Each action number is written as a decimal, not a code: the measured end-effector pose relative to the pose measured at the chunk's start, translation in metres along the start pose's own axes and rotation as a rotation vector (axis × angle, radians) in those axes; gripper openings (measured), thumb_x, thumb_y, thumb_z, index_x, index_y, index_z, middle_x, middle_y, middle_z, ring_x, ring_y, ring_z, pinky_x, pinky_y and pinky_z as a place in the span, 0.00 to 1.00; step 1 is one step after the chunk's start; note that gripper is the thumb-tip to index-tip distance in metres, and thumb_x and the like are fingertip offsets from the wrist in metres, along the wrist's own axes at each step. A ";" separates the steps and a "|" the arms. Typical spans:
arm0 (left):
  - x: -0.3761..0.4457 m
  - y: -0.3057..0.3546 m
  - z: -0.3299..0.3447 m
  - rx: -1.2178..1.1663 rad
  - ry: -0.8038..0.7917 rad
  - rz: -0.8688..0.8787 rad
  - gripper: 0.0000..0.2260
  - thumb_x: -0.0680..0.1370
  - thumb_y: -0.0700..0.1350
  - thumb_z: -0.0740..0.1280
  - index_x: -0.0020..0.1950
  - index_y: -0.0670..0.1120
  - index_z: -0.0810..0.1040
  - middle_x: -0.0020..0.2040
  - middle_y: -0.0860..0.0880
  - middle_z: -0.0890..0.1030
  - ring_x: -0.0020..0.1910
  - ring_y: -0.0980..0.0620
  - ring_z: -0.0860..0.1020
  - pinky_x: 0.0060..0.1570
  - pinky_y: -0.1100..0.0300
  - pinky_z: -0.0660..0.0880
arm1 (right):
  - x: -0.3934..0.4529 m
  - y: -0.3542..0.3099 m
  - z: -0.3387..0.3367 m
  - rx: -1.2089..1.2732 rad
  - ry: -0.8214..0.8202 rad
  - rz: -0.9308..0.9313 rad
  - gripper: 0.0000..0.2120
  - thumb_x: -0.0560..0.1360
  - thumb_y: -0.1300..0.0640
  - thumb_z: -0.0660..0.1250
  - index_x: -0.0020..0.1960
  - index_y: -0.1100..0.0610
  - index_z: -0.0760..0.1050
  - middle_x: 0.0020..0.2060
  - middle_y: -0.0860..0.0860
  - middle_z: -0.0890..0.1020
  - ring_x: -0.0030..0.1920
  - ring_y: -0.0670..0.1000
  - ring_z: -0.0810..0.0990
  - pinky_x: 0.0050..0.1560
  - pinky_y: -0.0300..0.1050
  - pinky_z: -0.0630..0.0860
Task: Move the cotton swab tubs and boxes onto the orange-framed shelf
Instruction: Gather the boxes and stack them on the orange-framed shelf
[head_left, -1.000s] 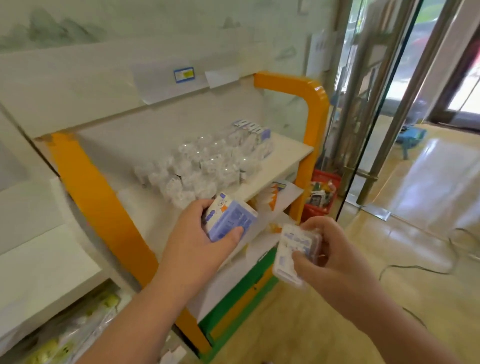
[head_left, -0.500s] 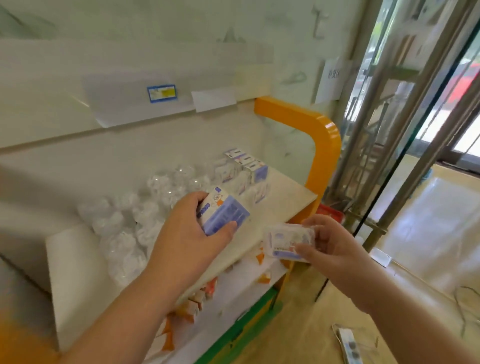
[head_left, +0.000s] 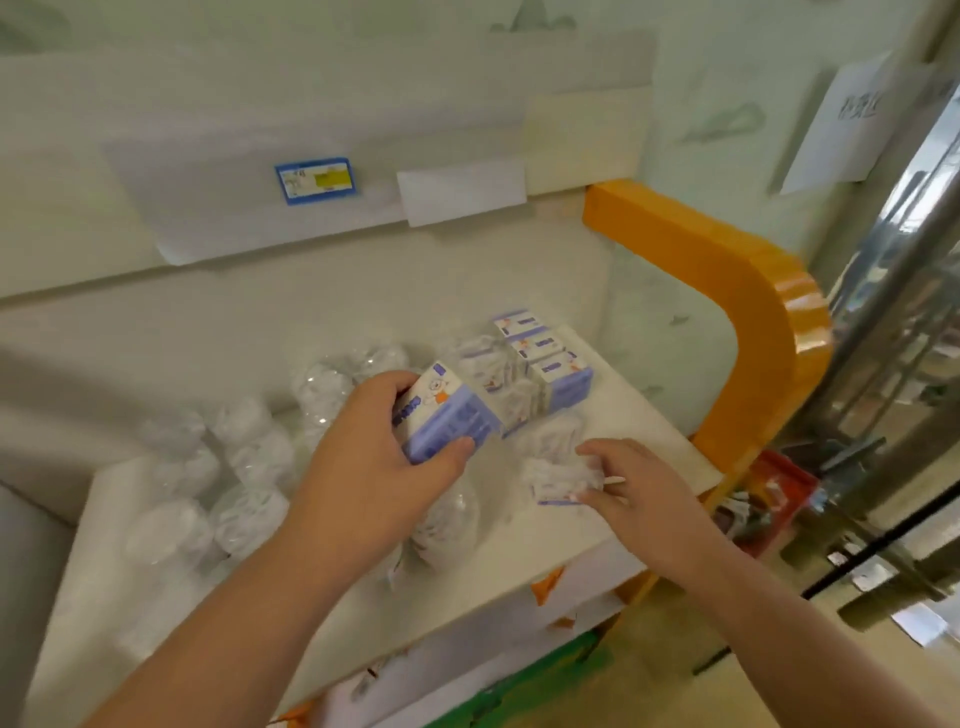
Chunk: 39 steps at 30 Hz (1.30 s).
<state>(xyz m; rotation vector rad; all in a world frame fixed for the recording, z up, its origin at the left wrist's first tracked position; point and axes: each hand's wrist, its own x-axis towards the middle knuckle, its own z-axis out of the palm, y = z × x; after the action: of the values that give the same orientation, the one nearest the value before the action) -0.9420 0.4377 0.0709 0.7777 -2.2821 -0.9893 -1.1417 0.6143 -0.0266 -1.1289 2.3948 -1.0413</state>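
Now a blue swab box (head_left: 447, 415) is gripped by the left hand (head_left: 374, 467) over the orange-framed shelf (head_left: 727, 291), while a clear tub (head_left: 563, 475), carried in moments earlier, is set near its front edge by the right hand (head_left: 631, 486), fingers closed round it.

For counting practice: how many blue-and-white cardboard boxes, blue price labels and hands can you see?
Blue-and-white cardboard boxes: 4, one in the left hand
Blue price labels: 1
Hands: 2, the right hand on a clear plastic pack
Total: 7
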 end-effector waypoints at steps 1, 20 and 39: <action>0.003 0.004 0.004 0.013 0.024 -0.018 0.19 0.68 0.53 0.75 0.55 0.57 0.72 0.46 0.59 0.78 0.43 0.63 0.77 0.39 0.67 0.70 | 0.009 0.006 0.002 0.009 -0.015 -0.037 0.20 0.76 0.54 0.70 0.61 0.36 0.67 0.55 0.36 0.71 0.54 0.37 0.75 0.57 0.41 0.78; 0.019 0.037 0.051 0.349 0.220 -0.156 0.23 0.69 0.55 0.74 0.60 0.56 0.71 0.52 0.60 0.74 0.50 0.62 0.73 0.42 0.70 0.68 | 0.076 0.027 0.021 -0.061 -0.035 -0.441 0.27 0.70 0.46 0.74 0.68 0.47 0.72 0.64 0.47 0.70 0.62 0.52 0.74 0.61 0.48 0.75; 0.059 0.051 0.108 0.361 0.102 0.013 0.27 0.66 0.57 0.74 0.63 0.53 0.74 0.54 0.59 0.74 0.51 0.64 0.71 0.49 0.76 0.64 | 0.057 0.058 -0.037 -0.016 0.042 -0.239 0.28 0.70 0.42 0.72 0.67 0.42 0.66 0.60 0.39 0.71 0.58 0.44 0.74 0.55 0.44 0.77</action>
<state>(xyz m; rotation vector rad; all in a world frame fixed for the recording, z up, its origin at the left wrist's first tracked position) -1.0690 0.4771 0.0601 0.9335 -2.4020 -0.5209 -1.2306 0.6138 -0.0404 -1.4403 2.3461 -1.1296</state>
